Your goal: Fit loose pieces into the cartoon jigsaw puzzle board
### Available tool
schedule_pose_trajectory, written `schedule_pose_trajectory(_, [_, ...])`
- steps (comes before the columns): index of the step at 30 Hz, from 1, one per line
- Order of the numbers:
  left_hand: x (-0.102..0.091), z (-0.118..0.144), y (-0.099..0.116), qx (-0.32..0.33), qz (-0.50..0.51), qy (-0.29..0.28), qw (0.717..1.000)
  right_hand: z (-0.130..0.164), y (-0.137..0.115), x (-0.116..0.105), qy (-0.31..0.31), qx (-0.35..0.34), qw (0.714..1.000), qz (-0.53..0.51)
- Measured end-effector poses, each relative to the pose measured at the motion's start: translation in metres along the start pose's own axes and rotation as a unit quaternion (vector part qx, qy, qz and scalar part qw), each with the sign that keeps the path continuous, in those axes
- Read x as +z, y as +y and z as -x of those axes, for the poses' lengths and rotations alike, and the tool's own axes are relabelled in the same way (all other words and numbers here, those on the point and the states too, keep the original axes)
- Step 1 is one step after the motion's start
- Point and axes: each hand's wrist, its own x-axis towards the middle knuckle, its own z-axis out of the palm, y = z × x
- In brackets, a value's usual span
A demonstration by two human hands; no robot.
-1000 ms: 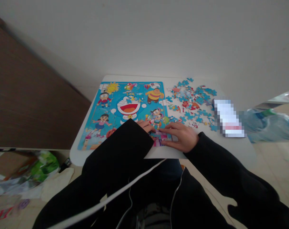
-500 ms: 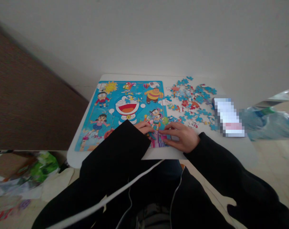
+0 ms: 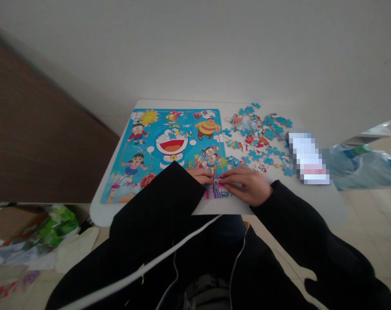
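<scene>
A blue cartoon jigsaw puzzle (image 3: 140, 148) lies flat on the white table, its picture largely covered by fitted pieces. At its lower right corner, a small purple puzzle piece (image 3: 217, 177) shows between the fingertips of both hands. My right hand (image 3: 247, 185) comes in from the right, thumb and fingers pinched on that piece. My left hand (image 3: 200, 175) rests on the puzzle from the left, fingers held together with their tips beside the piece. The black sleeve hides much of that hand, so anything in its grasp cannot be made out.
Loose puzzle pieces (image 3: 256, 137) are heaped right of the puzzle. A phone (image 3: 308, 157) lies beyond them on the white table (image 3: 100, 214). Clear plastic packaging (image 3: 364, 165) sits past the right edge. A white cable (image 3: 143, 269) crosses my lap. Bags and a box lie lower left.
Both hands have shifted slightly to the right at the puzzle's lower right corner, with the fingertips still close together. The purple piece between them shows more clearly. Loose pieces and phone stay put.
</scene>
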Motion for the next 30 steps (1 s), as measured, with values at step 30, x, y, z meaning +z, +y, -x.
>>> schedule_pose_trajectory(30, [0.008, 0.031, 0.033, -0.029, -0.198, 0.131, 0.971, -0.006, -0.005, 0.008, 0.025, 0.015, 0.999, 0.04])
